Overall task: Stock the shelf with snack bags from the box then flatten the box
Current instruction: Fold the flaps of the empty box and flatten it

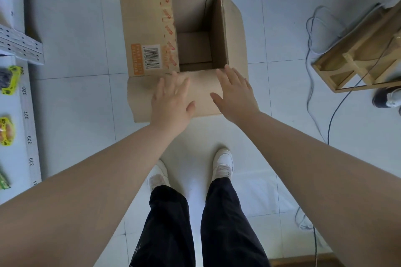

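A brown cardboard box point(149, 30) stands on the tiled floor in front of me, its top flaps spread and its inside bare. A barcode label sits on its left flap. My left hand point(171, 102) is stretched out with straight fingers over the near flap point(138, 102). My right hand point(235, 93) reaches beside it, fingers straight, fingertips at the box's near right corner. Neither hand holds anything. Snack bags point(8, 80) in yellow and green packs lie on the white shelf point(13, 158) at the far left.
A wooden frame point(355, 58) and grey cables point(312, 34) lie on the floor to the right, with another person's shoe point(388, 98) beside them. My own feet in white shoes point(223, 163) stand just behind the box. A perforated metal shelf rail point(21, 45) juts out at left.
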